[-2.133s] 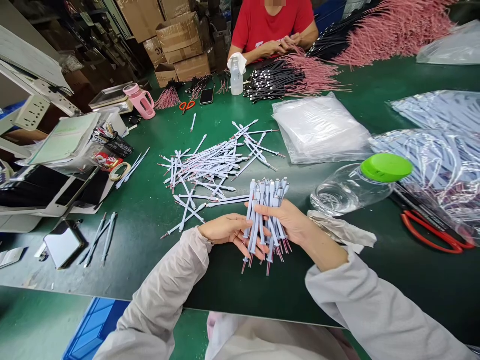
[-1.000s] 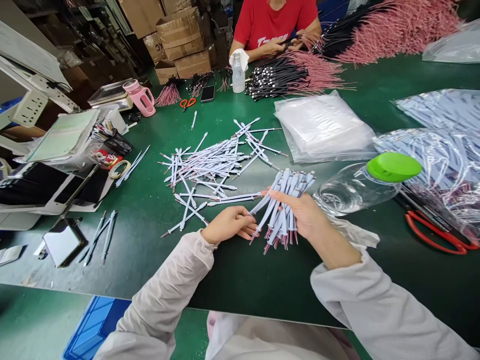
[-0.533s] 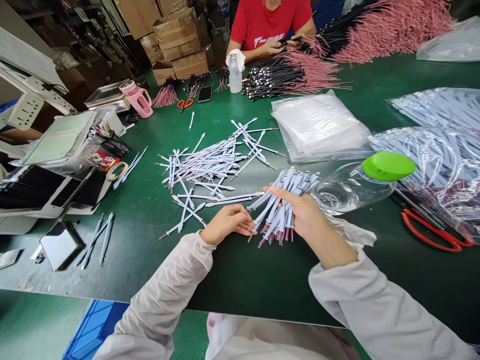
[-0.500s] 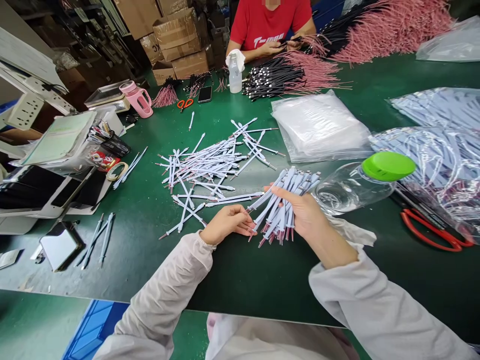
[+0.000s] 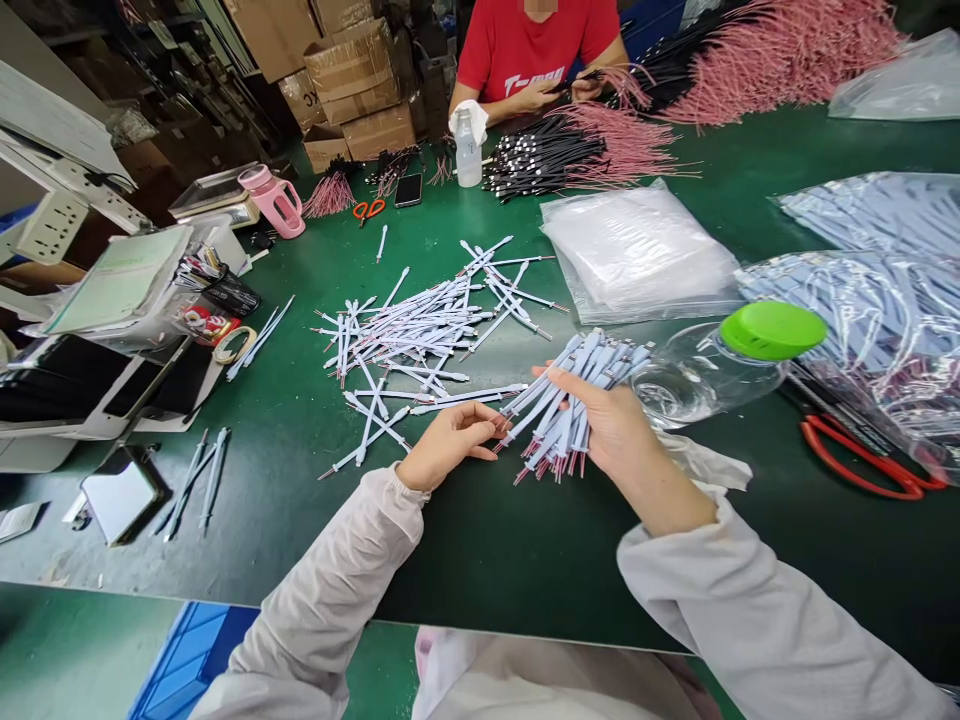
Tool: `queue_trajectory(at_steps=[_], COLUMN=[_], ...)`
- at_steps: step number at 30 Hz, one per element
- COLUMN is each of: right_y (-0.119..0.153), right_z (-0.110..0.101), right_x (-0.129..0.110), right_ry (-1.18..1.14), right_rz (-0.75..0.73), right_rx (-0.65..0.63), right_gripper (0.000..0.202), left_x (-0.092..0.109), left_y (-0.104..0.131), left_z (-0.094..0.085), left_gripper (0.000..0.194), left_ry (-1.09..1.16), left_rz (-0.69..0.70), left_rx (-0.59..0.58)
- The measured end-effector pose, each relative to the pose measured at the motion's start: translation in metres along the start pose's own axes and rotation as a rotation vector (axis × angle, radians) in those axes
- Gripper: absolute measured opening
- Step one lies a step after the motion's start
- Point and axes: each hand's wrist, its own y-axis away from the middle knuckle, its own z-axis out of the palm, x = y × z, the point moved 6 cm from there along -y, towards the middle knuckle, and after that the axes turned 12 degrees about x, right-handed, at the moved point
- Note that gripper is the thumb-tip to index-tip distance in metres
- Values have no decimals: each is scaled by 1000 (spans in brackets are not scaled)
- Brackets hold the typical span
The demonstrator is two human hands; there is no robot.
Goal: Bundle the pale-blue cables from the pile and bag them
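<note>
Jug [image 5: 279, 205], pink, up & L of the loose cable pile [image 5: 420, 325]. Just below pile: my L hand [image 5: 450, 442], half-curled at edge of a pale cable bundle [image 5: 556, 428]; can't tell if it's pinching any. Bundle's below R of pile, gripped in my R hand [image 5: 619, 430]. Farther R of pile: clear green-lidded bottle [image 5: 701, 375].

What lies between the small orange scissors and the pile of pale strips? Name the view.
One loose pale strip lies on the green table between the scissors and the pile, in the head view.
</note>
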Motion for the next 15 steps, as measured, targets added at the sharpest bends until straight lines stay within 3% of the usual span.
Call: queue_trajectory(at_steps=[5,15], right_y=[5,4], right_z=[4,6], right_x=[2,1], right_ry=[5,40], right_rz=[-13,-56], right_rx=[-15,-40], right_gripper=[28,27], left_x=[-3,-4], left_y=[-4,-4], left_z=[0,-2], left_gripper=[28,21], left_ry=[-69,-181], left_rz=[67,134], left_rx=[89,113])
